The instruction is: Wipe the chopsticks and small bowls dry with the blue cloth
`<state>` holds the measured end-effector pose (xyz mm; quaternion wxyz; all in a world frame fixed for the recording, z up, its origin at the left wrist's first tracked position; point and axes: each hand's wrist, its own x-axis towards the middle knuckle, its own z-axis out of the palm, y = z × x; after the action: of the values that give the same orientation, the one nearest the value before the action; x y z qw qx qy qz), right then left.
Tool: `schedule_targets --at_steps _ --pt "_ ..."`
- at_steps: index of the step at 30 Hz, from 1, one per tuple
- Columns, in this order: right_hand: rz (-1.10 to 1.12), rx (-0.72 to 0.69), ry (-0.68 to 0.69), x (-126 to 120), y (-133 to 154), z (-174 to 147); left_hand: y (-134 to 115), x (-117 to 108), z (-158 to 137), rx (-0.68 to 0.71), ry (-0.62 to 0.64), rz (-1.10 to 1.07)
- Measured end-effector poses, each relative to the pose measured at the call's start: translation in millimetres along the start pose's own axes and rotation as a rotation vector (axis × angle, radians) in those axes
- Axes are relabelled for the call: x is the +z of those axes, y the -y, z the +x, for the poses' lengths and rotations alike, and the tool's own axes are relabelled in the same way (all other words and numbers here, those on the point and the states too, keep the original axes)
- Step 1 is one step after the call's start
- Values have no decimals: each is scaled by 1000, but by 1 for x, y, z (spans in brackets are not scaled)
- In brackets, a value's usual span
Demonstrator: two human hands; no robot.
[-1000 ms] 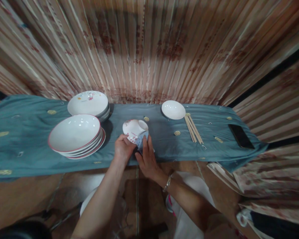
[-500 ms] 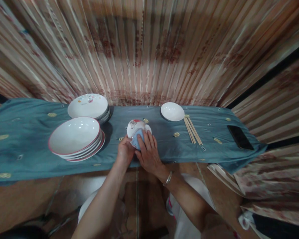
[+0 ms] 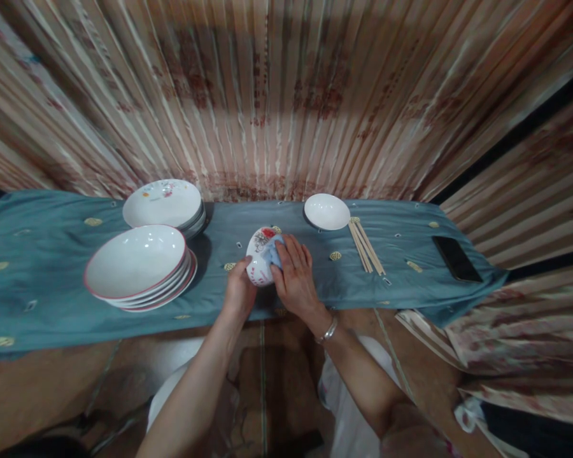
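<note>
A small white bowl (image 3: 258,257) with a red and dark print is held tilted above the cloth-covered table, its patterned outside facing me. My left hand (image 3: 239,289) grips its near left edge, thumb on the surface. My right hand (image 3: 296,280) is closed on a light blue cloth (image 3: 274,256) and presses it against the bowl's right side. The fingers of that hand hide part of the bowl and cloth.
To the left stand a stack of red-rimmed bowls (image 3: 136,262) and, behind it, stacked floral plates (image 3: 165,205). A white dish (image 3: 327,212), several chopsticks (image 3: 364,248) and a black phone (image 3: 457,259) lie rightward on the blue tablecloth (image 3: 52,280). Curtains (image 3: 267,127) hang behind.
My right hand has slid the blue cloth from the bowl's middle to its right side. More of the printed outside now shows. My left hand keeps its hold.
</note>
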<state>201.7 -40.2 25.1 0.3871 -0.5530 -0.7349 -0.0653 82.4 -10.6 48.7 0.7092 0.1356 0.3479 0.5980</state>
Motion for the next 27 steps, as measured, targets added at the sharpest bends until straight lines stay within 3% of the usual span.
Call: schedule_targets --at_steps 4,11,17,21,27 --pt "150 121 -14 2 -9 4 1 2 -1 17 -16 4" --pt "560 471 -41 8 -24 8 -3 4 -2 -11 -69 15" --pt "684 640 -18 14 -24 3 -4 2 0 -12 -96 -13" --pt "643 639 3 22 -25 -3 -4 -2 3 -13 -91 -42" --pt "466 491 -27 33 -27 -11 -1 -9 10 0 -81 -80"
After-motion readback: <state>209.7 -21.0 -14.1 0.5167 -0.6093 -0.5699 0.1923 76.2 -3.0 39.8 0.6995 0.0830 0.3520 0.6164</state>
